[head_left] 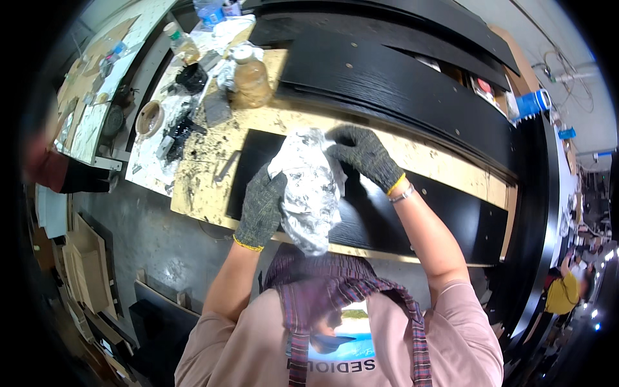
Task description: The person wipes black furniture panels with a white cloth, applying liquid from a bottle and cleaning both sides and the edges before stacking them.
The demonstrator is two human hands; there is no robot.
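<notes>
A crumpled white cloth point(308, 187) with dark smudges hangs between my two gloved hands, above a long black board point(387, 219). My left hand point(261, 203), in a dark grey knit glove with a yellow cuff, grips the cloth's left side. At its upper right edge, my right hand point(367, 155), gloved alike, has its fingers closed on the cloth. Parts of the fingers are hidden by the cloth. The black board lies on a pale wooden worktop point(206, 161) stained with black specks. A small flat scraper-like tool point(227, 166) rests by the board's left end.
Several black panels point(400, 97) are stacked beyond the board. Left of them stand a large jar of amber liquid point(251, 80), a black-stained cup point(191, 77), a round bowl point(150, 119) and a bottle point(180, 42). Another person point(71, 161) is at the far left.
</notes>
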